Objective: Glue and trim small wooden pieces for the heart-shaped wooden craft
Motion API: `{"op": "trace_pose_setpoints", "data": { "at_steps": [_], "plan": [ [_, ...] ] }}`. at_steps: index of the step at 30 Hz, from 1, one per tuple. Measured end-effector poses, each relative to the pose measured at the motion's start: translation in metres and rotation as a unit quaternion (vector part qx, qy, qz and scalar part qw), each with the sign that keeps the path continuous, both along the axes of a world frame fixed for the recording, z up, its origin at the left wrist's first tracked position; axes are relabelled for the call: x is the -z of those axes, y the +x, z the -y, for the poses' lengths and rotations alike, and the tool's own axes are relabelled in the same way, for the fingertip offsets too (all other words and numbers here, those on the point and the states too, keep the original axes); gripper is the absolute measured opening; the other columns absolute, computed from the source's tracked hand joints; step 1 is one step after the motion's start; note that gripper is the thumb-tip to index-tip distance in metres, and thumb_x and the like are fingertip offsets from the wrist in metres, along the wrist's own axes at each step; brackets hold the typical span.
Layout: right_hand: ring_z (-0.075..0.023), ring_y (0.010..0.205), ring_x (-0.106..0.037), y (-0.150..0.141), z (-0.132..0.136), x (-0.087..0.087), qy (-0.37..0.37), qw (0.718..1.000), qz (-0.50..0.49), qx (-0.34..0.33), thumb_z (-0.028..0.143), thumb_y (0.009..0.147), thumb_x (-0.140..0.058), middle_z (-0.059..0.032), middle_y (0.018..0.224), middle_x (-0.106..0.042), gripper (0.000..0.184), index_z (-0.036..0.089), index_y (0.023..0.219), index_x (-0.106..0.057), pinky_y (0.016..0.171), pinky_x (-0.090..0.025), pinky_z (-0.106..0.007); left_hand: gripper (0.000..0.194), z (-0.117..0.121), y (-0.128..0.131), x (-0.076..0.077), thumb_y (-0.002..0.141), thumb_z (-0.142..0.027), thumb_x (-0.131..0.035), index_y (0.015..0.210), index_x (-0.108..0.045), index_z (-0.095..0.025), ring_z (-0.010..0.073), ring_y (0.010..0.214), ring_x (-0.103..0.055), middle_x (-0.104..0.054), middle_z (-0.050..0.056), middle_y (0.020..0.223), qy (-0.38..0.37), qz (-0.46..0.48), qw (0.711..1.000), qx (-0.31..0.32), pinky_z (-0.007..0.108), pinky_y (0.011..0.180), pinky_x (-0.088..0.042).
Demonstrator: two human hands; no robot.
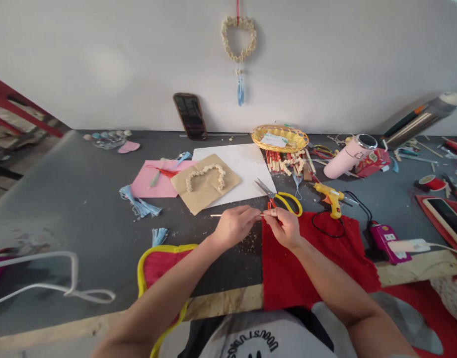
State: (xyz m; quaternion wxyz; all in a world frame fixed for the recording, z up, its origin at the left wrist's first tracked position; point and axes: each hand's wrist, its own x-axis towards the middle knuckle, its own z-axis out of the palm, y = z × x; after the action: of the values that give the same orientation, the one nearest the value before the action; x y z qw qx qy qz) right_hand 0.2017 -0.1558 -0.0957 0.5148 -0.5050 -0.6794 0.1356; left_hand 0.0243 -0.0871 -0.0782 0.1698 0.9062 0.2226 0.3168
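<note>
My left hand (236, 226) is closed around a thin pale stick (215, 215), whose end sticks out on the hand's left side. My right hand (284, 228) pinches at the stick's other end, its fingertips meeting those of the left. What lies between the fingertips is mostly hidden. Just beyond the right hand are scissors (288, 203) with yellow handles, blades pointing up and left. A curved strand of small cream pieces (206, 174) rests on brown paper (194, 201), which overlaps a white sheet (247, 154) and pink paper (146, 179).
A yellow glue gun (331, 199) lies on red cloth (310, 268), near a purple power strip (387, 238). Behind stand a wicker basket (297, 141), a pink flask (347, 158) and a leaning phone (191, 117). Blue tassels (141, 204) lie left. A heart wreath (224, 37) hangs above.
</note>
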Motion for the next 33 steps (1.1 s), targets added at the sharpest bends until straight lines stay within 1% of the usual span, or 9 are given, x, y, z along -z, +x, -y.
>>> {"op": "trace_pose_setpoints", "data": {
  "at_steps": [4,7,11,17,20,23,27,30,33],
  "plan": [
    [-0.0119,0.061,-0.065,0.001,0.001,-0.002,-0.022,0.999,-0.031,0.004,0.021,0.096,-0.047,-0.0009,0.07,-0.067,0.019,0.02,0.104,-0.064,0.06,-0.055,-0.023,0.014,-0.002,-0.001,0.008,0.092,-0.018,-0.051,0.096,-0.065,-0.017,0.0168,0.076,-0.07,-0.073,0.008,0.085,0.043,0.063,0.997,-0.01,0.026,0.068,-0.054],
    [-0.0124,0.063,-0.064,-0.001,0.001,-0.003,-0.003,1.0,-0.018,0.004,0.022,0.094,-0.05,-0.0028,0.076,-0.068,0.023,0.02,0.114,-0.061,0.059,-0.055,-0.024,0.013,-0.003,-0.005,0.01,0.092,-0.021,-0.053,0.096,-0.065,-0.017,0.0167,0.076,-0.07,-0.074,0.008,0.085,0.053,0.073,0.995,-0.034,0.027,0.068,-0.055],
    [-0.0132,0.066,-0.065,-0.005,0.002,-0.003,-0.001,1.0,0.002,-0.022,0.023,0.091,-0.055,-0.006,0.085,-0.071,0.017,0.021,0.106,-0.064,0.061,-0.056,-0.025,0.013,-0.005,-0.006,0.007,0.091,-0.022,-0.054,0.096,-0.066,-0.019,0.0175,0.077,-0.069,-0.074,0.008,0.085,0.067,0.066,0.995,-0.032,0.029,0.071,-0.054],
    [-0.0149,0.072,-0.069,-0.008,0.002,-0.003,-0.01,1.0,0.005,-0.021,0.023,0.092,-0.056,-0.0046,0.082,-0.072,0.011,0.022,0.097,-0.064,0.067,-0.058,-0.026,0.009,-0.003,-0.005,0.004,0.089,-0.023,-0.059,0.093,-0.066,-0.019,0.0179,0.076,-0.068,-0.074,0.008,0.087,0.084,0.07,0.993,-0.039,0.033,0.069,-0.051],
    [-0.0149,0.075,-0.069,-0.008,0.003,-0.004,-0.024,0.999,0.005,-0.023,0.022,0.092,-0.054,-0.0043,0.082,-0.072,0.01,0.022,0.095,-0.064,0.069,-0.057,-0.025,0.008,-0.002,-0.004,0.007,0.089,-0.022,-0.059,0.092,-0.066,-0.019,0.0174,0.079,-0.069,-0.074,0.008,0.089,0.089,0.084,0.992,-0.036,0.032,0.071,-0.053],
    [-0.0147,0.076,-0.069,-0.008,0.004,-0.002,-0.064,0.997,-0.033,-0.019,0.023,0.093,-0.054,-0.005,0.086,-0.071,0.011,0.021,0.097,-0.063,0.068,-0.057,-0.025,0.007,-0.002,-0.004,0.01,0.088,-0.018,-0.059,0.091,-0.065,-0.018,0.0157,0.08,-0.069,-0.072,0.008,0.091,0.09,0.107,0.989,-0.038,0.028,0.071,-0.055],
    [-0.0104,0.058,-0.062,-0.008,0.005,0.006,-0.133,0.984,-0.12,-0.024,0.029,0.095,-0.051,-0.003,0.081,-0.069,0.017,0.02,0.104,-0.062,0.054,-0.052,-0.022,0.003,-0.003,-0.006,0.012,0.087,-0.019,-0.062,0.088,-0.064,-0.018,0.0151,0.078,-0.069,-0.072,0.007,0.091,0.091,0.112,0.988,-0.057,0.026,0.069,-0.055],
    [-0.0071,0.045,-0.053,-0.008,0.005,0.008,-0.147,0.977,-0.151,-0.032,0.031,0.097,-0.047,-0.0003,0.073,-0.067,0.02,0.02,0.104,-0.062,0.046,-0.046,-0.02,0.002,-0.006,-0.007,0.012,0.087,-0.021,-0.063,0.087,-0.063,-0.019,0.0159,0.079,-0.068,-0.072,0.007,0.09,0.095,0.108,0.987,-0.07,0.028,0.07,-0.055],
    [-0.0067,0.044,-0.05,-0.006,0.005,0.004,-0.147,0.981,-0.128,-0.014,0.031,0.095,-0.05,0.0018,0.065,-0.065,0.019,0.019,0.09,-0.064,0.046,-0.043,-0.019,0.004,-0.007,-0.007,0.01,0.085,-0.019,-0.065,0.088,-0.062,-0.019,0.0169,0.076,-0.066,-0.072,0.007,0.089,0.099,0.112,0.986,-0.071,0.03,0.069,-0.053]
  ]
}}
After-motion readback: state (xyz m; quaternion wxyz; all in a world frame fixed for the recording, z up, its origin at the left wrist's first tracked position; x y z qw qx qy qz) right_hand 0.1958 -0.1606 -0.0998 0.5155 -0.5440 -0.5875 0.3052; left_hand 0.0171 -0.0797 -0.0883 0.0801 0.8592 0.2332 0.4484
